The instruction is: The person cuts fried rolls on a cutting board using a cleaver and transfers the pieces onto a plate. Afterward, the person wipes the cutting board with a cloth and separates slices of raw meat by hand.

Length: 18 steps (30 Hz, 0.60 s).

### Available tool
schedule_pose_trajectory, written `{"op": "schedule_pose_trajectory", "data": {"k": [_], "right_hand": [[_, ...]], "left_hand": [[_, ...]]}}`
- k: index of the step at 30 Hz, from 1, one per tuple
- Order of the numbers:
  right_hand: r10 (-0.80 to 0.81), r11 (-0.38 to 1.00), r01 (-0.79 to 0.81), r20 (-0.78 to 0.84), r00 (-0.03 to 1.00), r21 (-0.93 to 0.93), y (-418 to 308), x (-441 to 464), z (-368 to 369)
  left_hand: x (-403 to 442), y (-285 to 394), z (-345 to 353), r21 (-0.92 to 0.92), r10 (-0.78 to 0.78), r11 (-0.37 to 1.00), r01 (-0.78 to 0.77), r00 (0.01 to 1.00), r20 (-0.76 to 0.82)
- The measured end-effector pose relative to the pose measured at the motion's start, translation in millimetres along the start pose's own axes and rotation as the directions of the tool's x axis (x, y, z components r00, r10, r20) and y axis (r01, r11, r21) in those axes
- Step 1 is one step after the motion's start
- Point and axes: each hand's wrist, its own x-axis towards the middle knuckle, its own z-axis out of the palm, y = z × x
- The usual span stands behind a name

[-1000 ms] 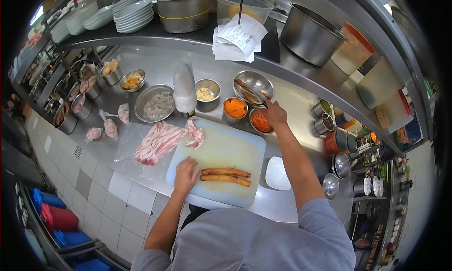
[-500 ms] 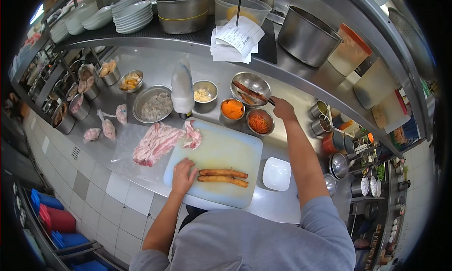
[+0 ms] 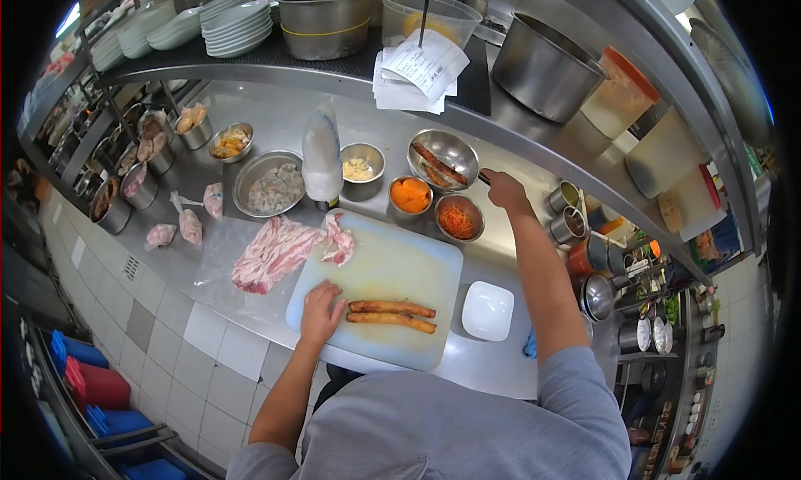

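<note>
My left hand (image 3: 320, 311) rests on the left part of the pale cutting board (image 3: 392, 267), fingers stretched out. Its fingertips are close to two long browned fried rolls (image 3: 390, 315) lying side by side. My right hand (image 3: 506, 191) is closed beyond the board, right of a steel bowl (image 3: 457, 149). From its fist pokes the dark end of a tool (image 3: 484, 178); the rest is hidden, so its kind is unclear. Inside that bowl lie brown, long pieces (image 3: 437, 164). Raw sliced pork (image 3: 274, 253) lies on plastic left of the board, with a smaller piece (image 3: 338, 240) at its corner.
Bowls of orange slices (image 3: 410, 194), shredded carrot (image 3: 458, 221), chopped garlic-like bits (image 3: 359, 169) and shrimp-like pieces (image 3: 277, 188) stand behind the board. A wrapped white stack (image 3: 322, 159) rises among them. A white square dish (image 3: 488, 310) sits right. The shelf (image 3: 292, 78) overhangs the back.
My right hand has drawn slightly right, away from the bowl, and the tool's end now shows apart from the brown piece. A blue cloth has come into sight by my right arm.
</note>
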Motion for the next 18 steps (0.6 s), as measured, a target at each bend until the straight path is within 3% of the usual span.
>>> {"op": "schedule_pose_trajectory", "data": {"k": [2,9,11,15,17,18], "right_hand": [[-0.170,0.985,0.171,-0.027,0.985,0.031,17.5,13.5,18.1],[0.048,0.995,-0.043,-0.054,0.997,0.094,-7.8,-12.2,18.2],[-0.106,0.980,0.111,-0.034,0.994,0.168,8.3,-3.7,29.8],[-0.089,0.930,0.117,-0.095,0.991,0.349,26.4,-6.4,46.0],[0.021,0.783,0.233,-0.398,0.917,0.577,34.5,-28.2,66.4],[0.041,0.780,0.220,-0.399,0.916,0.586,36.0,-47.6,65.9]], "left_hand": [[-0.4,0.5,-0.6,-0.002,0.003,1.000,-0.003,1.000,0.006],[1.2,3.6,-1.2,0.007,-0.003,1.000,0.003,1.000,0.008],[1.4,3.0,-1.1,0.004,0.001,1.000,-0.001,1.000,0.008],[4.3,-1.5,-3.7,-0.115,-0.031,0.993,0.031,1.000,0.005],[18.2,-0.6,-6.7,-0.186,-0.039,0.982,0.040,0.999,0.008],[29.4,6.5,-6.9,-0.200,-0.012,0.980,0.004,0.999,-0.038]]}}
